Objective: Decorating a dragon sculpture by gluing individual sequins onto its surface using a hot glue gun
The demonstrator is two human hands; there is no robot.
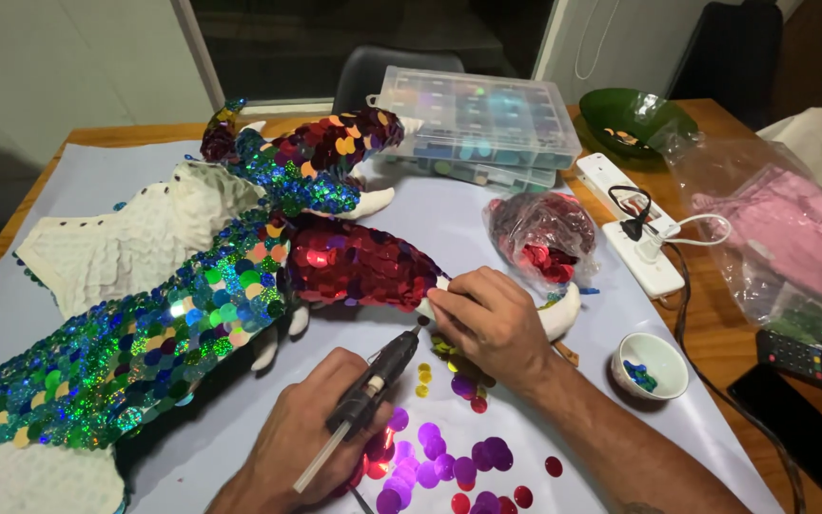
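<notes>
White bowl [666, 355] w/ blue sequins [638, 374], nr right hand [489, 322].

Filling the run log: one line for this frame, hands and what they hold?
left hand: grips glue gun, nozzle at red sequin limb | right hand: pinches limb's tip | loose sequins on table

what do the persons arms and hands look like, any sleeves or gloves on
Both the left hand and the right hand are bare, with no gloves, rings or watch in view. Both forearms are bare as well, no sleeves showing. A small dark mark, perhaps a tattoo, sits on the right forearm at the bottom edge.
</notes>
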